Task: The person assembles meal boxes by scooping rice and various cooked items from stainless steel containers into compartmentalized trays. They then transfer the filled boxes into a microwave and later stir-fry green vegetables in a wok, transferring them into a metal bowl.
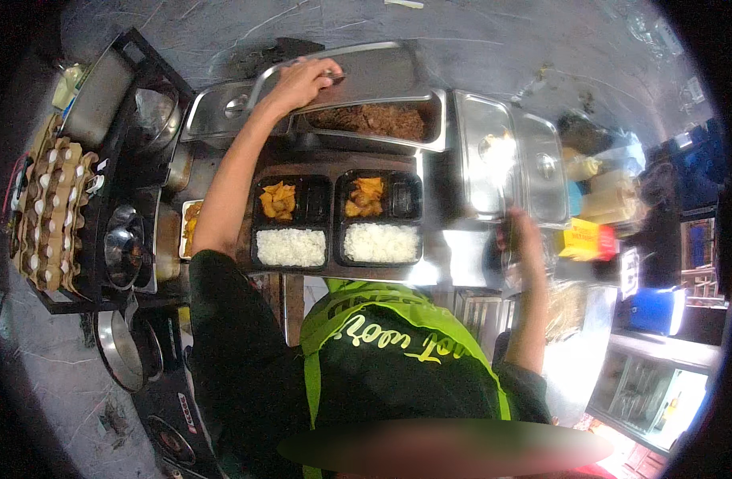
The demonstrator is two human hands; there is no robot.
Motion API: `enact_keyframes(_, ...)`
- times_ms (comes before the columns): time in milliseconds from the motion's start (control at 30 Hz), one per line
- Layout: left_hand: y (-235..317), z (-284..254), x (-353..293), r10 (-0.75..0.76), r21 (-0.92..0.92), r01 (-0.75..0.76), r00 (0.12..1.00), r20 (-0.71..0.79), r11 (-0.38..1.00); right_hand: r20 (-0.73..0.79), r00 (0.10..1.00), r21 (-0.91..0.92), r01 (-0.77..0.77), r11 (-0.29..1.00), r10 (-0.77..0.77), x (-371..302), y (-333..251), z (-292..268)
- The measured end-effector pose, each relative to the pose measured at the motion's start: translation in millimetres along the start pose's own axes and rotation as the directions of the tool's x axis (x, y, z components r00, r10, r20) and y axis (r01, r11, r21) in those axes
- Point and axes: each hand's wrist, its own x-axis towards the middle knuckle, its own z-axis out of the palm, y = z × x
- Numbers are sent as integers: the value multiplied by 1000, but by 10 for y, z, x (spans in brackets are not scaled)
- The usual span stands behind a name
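Note:
My left hand (308, 81) grips the handle of a long steel pan lid (374, 70). The lid is tilted up off a steel food pan (438, 121) that holds brown shredded meat (370, 120). My right hand (524, 229) is off to the right, beside another steel lid (484, 184); it is smeared by motion, and whether it holds something is unclear. In front of me sit two black meal trays, a left tray (310, 201) and a right tray (406, 197). Each has white rice (290, 247) and orange-brown chunks (364, 198), with one compartment bare.
On the left, egg cartons (56, 211) are stacked beside a dark shelf with steel bowls (125, 247). Below are a frying pan (118, 351) and a stove (170, 439). A yellow and red box (587, 239) and squeeze bottles (581, 168) stand at right.

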Motion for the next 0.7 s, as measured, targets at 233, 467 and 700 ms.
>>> enact_keyframes(233,-593,-131,-650,-203,211,194,979,22,958,237,896,-523,443,729,-375,786,-273,376)
enact_keyframes(467,-1216,175,-845,-354,278,343,935,-11,897,434,826,-859,500,113,-360,1184,-662,1113)
enact_keyframes(700,-1586,455,-747,-238,409,310,947,-217,858,445,790,-861,507,42,-422,1174,-663,1343)
